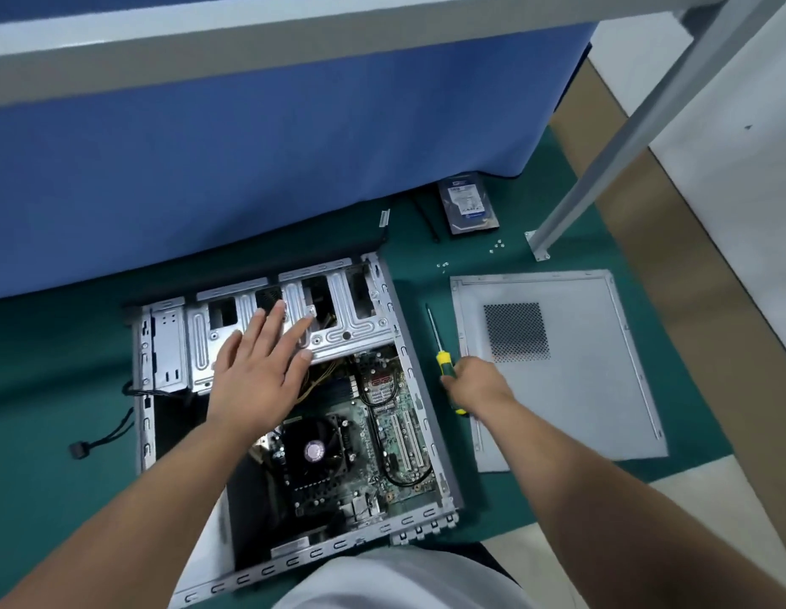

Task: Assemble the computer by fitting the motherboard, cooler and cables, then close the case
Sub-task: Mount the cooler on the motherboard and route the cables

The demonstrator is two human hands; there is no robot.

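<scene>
We are closing our right hand (pixel 474 382) around the screwdriver (pixel 443 364) just right of the case (pixel 408 358), probably for screws; our left hand (pixel 259 362), spread open, is steadying its drive cage (pixel 338 309) above the motherboard (pixel 382 432).

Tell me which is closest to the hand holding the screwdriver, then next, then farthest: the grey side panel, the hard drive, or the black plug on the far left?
From the right hand:
1. Side panel: lying right beside it, on the right.
2. Hard drive: farther back, by the blue cloth.
3. Black plug: far left, across the open case.
</scene>
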